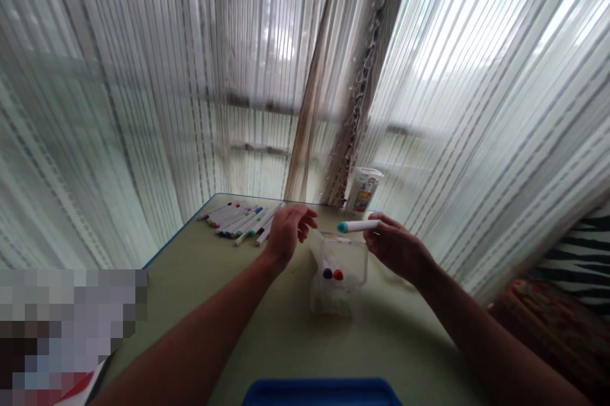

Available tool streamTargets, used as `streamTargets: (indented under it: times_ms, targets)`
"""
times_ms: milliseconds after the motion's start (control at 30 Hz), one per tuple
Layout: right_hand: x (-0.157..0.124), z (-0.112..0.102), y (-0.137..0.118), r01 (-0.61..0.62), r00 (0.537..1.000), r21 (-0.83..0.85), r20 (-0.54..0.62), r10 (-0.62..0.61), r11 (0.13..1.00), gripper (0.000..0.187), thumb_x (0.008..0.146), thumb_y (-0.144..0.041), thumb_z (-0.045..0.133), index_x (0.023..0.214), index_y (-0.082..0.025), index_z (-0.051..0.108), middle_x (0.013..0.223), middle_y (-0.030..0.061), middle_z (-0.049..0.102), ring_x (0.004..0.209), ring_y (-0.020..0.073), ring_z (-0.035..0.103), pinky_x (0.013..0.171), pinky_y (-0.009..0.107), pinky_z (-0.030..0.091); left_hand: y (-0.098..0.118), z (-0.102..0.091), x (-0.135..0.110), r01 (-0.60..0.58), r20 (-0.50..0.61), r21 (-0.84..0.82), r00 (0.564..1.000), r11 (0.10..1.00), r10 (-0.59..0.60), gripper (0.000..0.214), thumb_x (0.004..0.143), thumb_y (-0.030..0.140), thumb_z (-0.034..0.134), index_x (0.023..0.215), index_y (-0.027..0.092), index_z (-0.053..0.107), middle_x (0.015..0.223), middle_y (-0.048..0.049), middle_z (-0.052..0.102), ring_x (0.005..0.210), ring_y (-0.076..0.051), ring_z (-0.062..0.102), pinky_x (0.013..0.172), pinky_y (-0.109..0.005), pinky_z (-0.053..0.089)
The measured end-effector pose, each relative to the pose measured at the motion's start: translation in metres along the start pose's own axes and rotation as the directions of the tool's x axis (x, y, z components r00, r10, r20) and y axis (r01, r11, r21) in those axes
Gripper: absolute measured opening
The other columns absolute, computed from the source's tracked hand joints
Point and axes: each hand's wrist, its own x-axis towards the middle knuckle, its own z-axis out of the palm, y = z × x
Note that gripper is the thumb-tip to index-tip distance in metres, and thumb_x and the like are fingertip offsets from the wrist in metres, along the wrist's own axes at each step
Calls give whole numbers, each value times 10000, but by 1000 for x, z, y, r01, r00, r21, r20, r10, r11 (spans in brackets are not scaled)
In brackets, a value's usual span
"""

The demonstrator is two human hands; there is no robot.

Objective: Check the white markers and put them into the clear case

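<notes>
My right hand (393,244) grips a white marker (358,225) with a teal cap, held level above the right side of a clear plastic case (359,266). Inside the case lie two markers, one with a purple end (327,273) and one with an orange-red end (338,274). The case rests on its side, its near end facing me. Left of it hovers my left hand (288,231), fingers loosely curved and apart, with nothing in them. Just beyond that hand, a pile of white markers (245,220) with various coloured caps is spread on the table, partly hidden by the hand.
A second clear box (363,190) with a printed label stands upright at the table's back edge. The pale green table (286,342) has a blue rim. A blue object (321,393) sits at the near edge. Sheer striped curtains (166,75) hang behind the table.
</notes>
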Motion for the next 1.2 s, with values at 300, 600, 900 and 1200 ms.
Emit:
streamTargets:
  times_ms: [300, 600, 900, 1200]
  targets:
    - [-1, 8, -6, 161, 986, -70, -17, -163, 984, 249, 669, -316, 845, 862, -212, 728, 706, 18, 694, 526, 109, 561, 473, 231, 422, 1, -4, 1, -32, -3, 5, 999, 999, 32, 316, 824, 403, 571, 751, 111, 666, 632, -41, 629, 468, -87, 479, 426, -213, 336]
    - [2, 4, 5, 427, 873, -441, -25, -487, 789, 227, 779, -315, 784, 926, -166, 693, 584, -24, 626, 453, 107, 567, 427, 238, 457, 5, 0, 1, -8, 67, 32, 998, 999, 6, 399, 759, 456, 719, 974, 122, 680, 730, -18, 620, 500, -69, 460, 428, -196, 352]
    - [-9, 18, 8, 503, 841, -492, 88, -534, 711, 261, 769, -325, 785, 926, -159, 659, 634, -23, 611, 474, 83, 533, 411, 215, 409, -10, 0, 5, 185, 62, 55, 980, 981, -188, 427, 684, 406, 790, 1001, 135, 700, 801, -27, 649, 592, -82, 529, 508, -183, 434]
    - [-14, 20, 1, 546, 812, -532, 143, -566, 648, 232, 787, -306, 759, 928, -144, 671, 619, -20, 615, 461, 75, 520, 413, 211, 391, -3, 1, 5, 163, 28, 16, 986, 986, -164, 383, 666, 340, 828, 979, 150, 718, 777, -15, 665, 542, -62, 499, 474, -173, 400]
